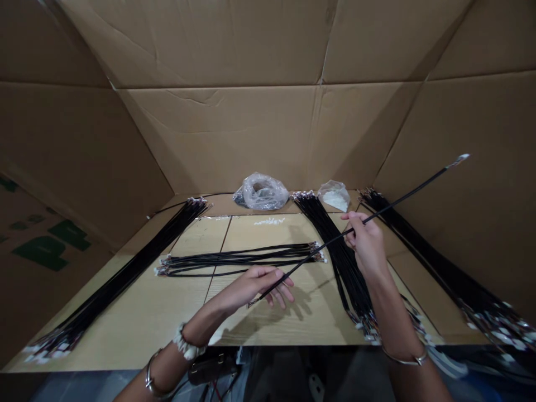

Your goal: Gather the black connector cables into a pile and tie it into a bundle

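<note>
A single black sleeved cable (pixel 318 251) slants across the middle, its white connector end (pixel 463 158) up at the right. My right hand (pixel 366 237) pinches it between thumb and fingers around its middle. Near the lower end, the cable runs across my left hand (pixel 266 282), lightly held by the thumb with the other fingers loosely spread. Below the held cable lies a small group of black cables (pixel 238 258) with white connectors at both ends. Beneath my right hand is a thicker bundle of cables (pixel 335 240), partly hidden by my forearm.
Another long cable bundle (pixel 138 268) lies at the left, and one more (pixel 431 251) at the right. At the back sit a clear plastic-wrapped roll (pixel 266 191) and a clear bag of white pieces (pixel 335 198). Cardboard walls (pixel 218 139) enclose the wooden table (pixel 125 329).
</note>
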### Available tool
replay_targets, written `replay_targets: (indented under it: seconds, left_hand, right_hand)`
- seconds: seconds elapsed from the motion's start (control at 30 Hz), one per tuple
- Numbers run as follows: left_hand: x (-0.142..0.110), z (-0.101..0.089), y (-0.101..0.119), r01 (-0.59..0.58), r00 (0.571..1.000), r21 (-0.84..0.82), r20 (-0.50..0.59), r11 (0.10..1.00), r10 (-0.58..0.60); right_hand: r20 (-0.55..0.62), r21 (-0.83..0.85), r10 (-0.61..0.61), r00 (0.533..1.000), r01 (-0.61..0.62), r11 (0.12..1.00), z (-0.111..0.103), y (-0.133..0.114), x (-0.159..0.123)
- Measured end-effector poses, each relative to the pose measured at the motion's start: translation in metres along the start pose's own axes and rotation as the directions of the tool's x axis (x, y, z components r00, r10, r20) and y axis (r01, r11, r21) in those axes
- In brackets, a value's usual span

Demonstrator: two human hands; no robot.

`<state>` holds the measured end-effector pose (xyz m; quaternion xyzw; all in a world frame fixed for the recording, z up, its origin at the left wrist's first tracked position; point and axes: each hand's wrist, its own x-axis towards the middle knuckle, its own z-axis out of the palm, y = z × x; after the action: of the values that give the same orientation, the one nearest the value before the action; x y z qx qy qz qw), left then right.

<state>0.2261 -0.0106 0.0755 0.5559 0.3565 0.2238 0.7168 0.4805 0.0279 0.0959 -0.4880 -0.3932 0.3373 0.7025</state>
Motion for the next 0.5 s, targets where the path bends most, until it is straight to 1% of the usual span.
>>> replay_targets:
  seconds: [0.2, 0.33, 0.5]
  left_hand:
    - [0.006, 0.000, 0.001, -0.019, 1.000, 0.058, 0.014, 0.998, 0.018]
    - [0.002, -0.009, -0.004, -0.008, 1.000, 0.089, 0.025, 0.996, 0.006]
    - [-0.005, -0.021, -0.007, 0.009, 1.000, 0.132, -0.010, 0.991, -0.007]
  right_hand:
    - [0.011, 0.005, 0.002, 1.000, -0.002, 1.000, 0.004, 0.001, -0.001]
    - [-0.015, 0.009, 0.013, 1.000, -0.013, 1.000, -0.003, 0.000, 0.002]
    - [-0.066, 0.009, 0.016, 0.998, -0.016, 1.000, -0.008, 0.000, 0.004]
